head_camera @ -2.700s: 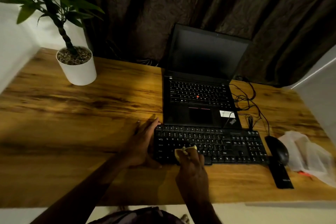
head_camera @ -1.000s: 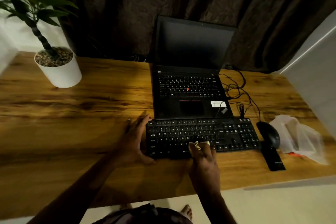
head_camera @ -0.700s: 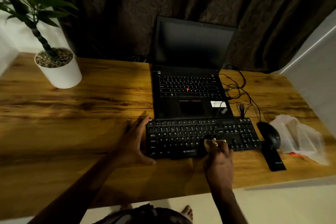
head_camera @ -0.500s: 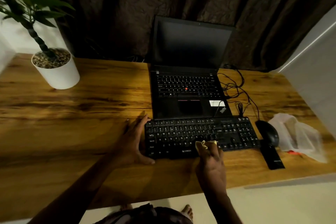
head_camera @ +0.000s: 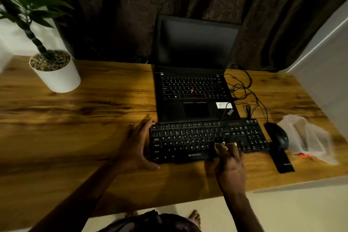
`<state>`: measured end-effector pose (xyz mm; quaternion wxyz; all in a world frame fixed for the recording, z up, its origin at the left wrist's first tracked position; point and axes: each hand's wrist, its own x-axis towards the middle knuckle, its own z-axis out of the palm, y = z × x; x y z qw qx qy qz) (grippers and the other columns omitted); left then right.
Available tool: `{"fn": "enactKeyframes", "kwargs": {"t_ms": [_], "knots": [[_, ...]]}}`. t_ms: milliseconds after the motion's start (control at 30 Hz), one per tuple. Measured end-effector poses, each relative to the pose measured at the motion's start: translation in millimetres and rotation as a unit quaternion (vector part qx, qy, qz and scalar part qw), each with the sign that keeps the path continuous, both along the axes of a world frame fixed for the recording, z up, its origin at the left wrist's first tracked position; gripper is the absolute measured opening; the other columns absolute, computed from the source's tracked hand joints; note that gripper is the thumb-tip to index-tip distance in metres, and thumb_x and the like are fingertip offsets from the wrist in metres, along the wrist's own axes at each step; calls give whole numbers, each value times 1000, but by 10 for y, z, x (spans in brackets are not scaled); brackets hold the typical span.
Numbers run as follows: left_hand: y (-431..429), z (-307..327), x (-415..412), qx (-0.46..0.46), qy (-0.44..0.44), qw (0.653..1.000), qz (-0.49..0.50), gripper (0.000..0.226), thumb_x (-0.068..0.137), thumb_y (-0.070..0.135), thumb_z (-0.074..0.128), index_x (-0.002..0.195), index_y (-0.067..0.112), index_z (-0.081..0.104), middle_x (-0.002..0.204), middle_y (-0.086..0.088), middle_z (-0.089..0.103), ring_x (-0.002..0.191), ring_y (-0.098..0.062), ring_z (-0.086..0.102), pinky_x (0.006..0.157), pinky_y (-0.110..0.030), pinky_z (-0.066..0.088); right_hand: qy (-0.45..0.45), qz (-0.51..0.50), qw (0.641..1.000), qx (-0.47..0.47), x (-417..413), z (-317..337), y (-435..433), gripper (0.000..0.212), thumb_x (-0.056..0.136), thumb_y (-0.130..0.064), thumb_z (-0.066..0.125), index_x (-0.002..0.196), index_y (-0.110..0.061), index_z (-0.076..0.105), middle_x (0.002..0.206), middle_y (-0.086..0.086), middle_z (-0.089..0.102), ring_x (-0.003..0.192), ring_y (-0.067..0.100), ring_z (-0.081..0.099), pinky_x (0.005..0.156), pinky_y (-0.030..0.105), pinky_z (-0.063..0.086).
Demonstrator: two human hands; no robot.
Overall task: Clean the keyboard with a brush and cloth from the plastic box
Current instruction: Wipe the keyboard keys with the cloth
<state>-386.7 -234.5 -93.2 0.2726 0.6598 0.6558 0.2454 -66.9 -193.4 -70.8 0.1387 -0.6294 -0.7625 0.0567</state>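
A black keyboard lies on the wooden desk in front of the laptop. My left hand rests flat against the keyboard's left end, with the thumb along its front edge. My right hand grips a small yellowish cloth and presses it on the keys in the lower right part of the letter block. A clear plastic box sits at the right end of the desk. No brush is visible.
An open black laptop stands behind the keyboard, with tangled cables to its right. A black mouse and a flat black object lie right of the keyboard. A white potted plant is at the far left.
My right hand has slid the cloth along the keys from the left part of the keyboard to the right part, with small back-and-forth moves. My left hand has stayed at the keyboard's left end.
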Motion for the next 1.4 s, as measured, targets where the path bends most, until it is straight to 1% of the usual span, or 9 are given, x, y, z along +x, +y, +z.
{"fn": "enactKeyframes", "kwargs": {"t_ms": [200,333,400,567,700,867,967,1200,1400], "knots": [[-10,29,5,-1,-7,1000,-3,156,41,76,84,153,38,-18,162,18,2,150,-6,-9,118,-32,-21,31,-85,995,34,193,92,236,46,77,4,64,120,-13,68,122,20,55,105,42,51,79,47,53],[-2,-4,4,-7,-10,1000,2,156,40,77,84,153,37,-16,165,10,3,152,-14,-8,120,-41,-17,-16,-95,994,43,305,21,280,44,82,-4,52,123,-14,65,120,20,59,112,42,49,86,37,39],[-1,-18,1,-6,-10,1000,3,156,40,77,84,153,40,-17,165,10,7,153,-14,-5,120,-38,-18,-13,-66,997,44,244,-4,197,45,83,-6,47,124,-14,64,121,19,59,111,41,50,85,38,42],[-2,-11,-6,-3,-14,1000,2,156,40,77,83,152,41,-20,164,12,9,152,-10,-2,120,-38,-15,30,-45,998,45,218,37,19,43,78,-6,62,121,-12,67,122,22,56,103,42,51,78,50,51],[-7,-10,-3,4,-16,1000,-3,154,41,77,83,152,41,-19,165,11,6,152,-11,-6,121,-41,-15,25,-91,995,14,310,-53,80,41,84,-5,59,124,-15,63,125,19,57,111,38,48,83,33,34],[0,-6,2,3,-7,1000,1,158,38,79,81,155,32,-15,165,8,9,152,-11,-3,121,-40,-15,103,-100,990,-9,81,-4,-99,67,73,8,73,132,-19,60,136,17,48,117,39,45,87,50,51],[-9,-7,1,2,-4,1000,1,157,40,80,80,156,30,-12,166,7,7,152,-12,-6,122,-44,-12,114,-75,990,-24,128,-32,-158,73,71,8,74,135,-24,58,134,10,46,116,32,44,91,49,51],[2,-15,-18,-11,-3,1000,2,157,38,81,80,153,38,-20,166,8,4,152,-10,-9,122,-48,-11,122,-99,987,-20,159,4,-103,75,66,15,72,131,-20,61,130,15,50,113,36,46,89,50,50],[-7,31,-3,-6,-10,1000,-4,155,39,80,80,147,46,-25,166,7,7,152,-11,-4,122,-50,-9,115,-30,993,-17,56,-103,-271,77,65,10,78,132,-23,61,128,10,48,108,29,47,80,38,50]]}}
